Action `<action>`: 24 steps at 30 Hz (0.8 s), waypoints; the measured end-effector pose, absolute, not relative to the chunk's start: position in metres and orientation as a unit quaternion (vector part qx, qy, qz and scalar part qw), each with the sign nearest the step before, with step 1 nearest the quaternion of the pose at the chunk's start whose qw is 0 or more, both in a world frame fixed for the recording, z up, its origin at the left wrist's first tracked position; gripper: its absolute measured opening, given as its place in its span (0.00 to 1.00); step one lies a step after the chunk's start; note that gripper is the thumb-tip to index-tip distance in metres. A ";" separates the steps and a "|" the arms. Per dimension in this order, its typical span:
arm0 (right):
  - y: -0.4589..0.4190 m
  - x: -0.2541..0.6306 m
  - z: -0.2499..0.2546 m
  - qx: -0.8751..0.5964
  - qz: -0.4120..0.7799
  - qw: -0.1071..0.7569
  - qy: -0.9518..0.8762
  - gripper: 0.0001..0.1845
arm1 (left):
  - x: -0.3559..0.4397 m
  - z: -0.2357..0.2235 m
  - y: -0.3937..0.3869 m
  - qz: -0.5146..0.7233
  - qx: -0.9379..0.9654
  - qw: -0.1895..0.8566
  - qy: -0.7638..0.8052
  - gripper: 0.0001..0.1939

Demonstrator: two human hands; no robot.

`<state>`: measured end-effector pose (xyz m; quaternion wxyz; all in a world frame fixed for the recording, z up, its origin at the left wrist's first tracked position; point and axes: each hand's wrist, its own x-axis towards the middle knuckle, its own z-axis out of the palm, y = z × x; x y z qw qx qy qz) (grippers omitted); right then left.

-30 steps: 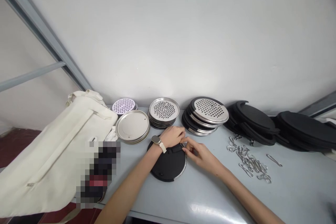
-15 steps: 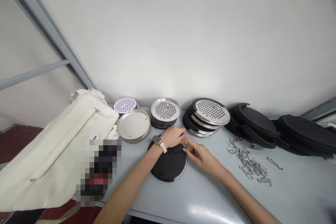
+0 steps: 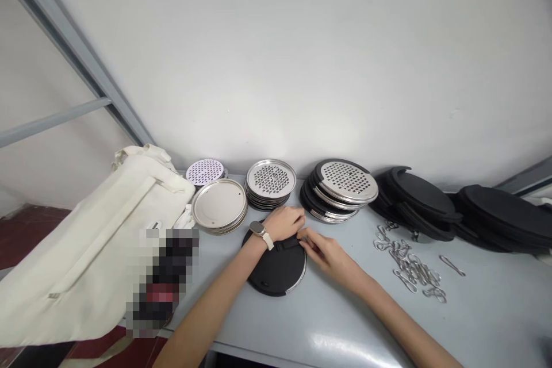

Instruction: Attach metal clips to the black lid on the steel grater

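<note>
The left hand [image 3: 282,224] is pressing, fingers together, on a black round disc [image 3: 273,271], while the right hand [image 3: 323,254] is pinching its black strap [image 3: 287,245]. Stacked perforated steel discs [image 3: 271,179] are sitting along the grey table [image 3: 431,322].

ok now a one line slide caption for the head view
Left hand rests on a black round disc while the right hand works its strap, beside stacks of perforated steel discs

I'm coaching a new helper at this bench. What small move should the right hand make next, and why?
Probably a gentle tug on the black strap's end with the right hand: its fingers are already there, and the left hand lies across the round black disc, so looseness should show.
</note>
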<state>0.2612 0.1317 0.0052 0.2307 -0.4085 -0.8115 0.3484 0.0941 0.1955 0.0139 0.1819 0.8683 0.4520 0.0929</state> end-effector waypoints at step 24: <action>0.136 0.256 -0.008 -0.404 0.433 0.302 -0.747 0.09 | 0.092 0.013 0.195 0.135 0.859 0.206 0.449 0.13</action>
